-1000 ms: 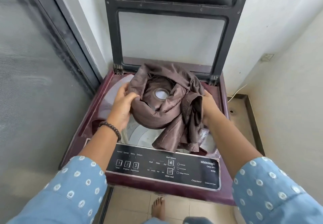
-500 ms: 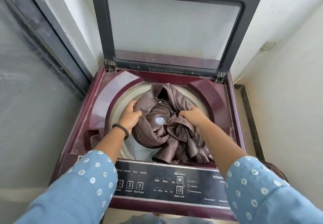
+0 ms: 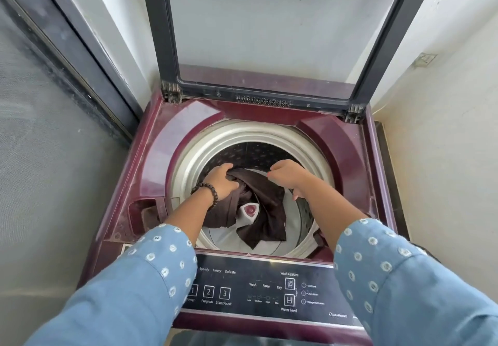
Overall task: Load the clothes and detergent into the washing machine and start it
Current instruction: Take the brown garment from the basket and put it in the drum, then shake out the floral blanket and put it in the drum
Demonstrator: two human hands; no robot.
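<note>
Reaching both hands into the washing machine [image 3: 347, 162] drum, I'm gripping the brown cloth [image 3: 265, 205] with my left hand [image 3: 219, 181], fingers curled round its upper fold. My right hand [image 3: 289, 174] is curled beside it, but I cannot tell if it is pinching fabric. Cloth is draping below the grip over the maroon-capped agitator [image 3: 249, 210], lid [image 3: 280, 30] standing upright behind.

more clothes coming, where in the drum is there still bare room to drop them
Bare drum floor shows at the near side, between the brown cloth and the drum rim, and to the right of the cloth. The far perforated wall is open. The centre is crowded: left hand and right hand grip the cloth there.
</note>
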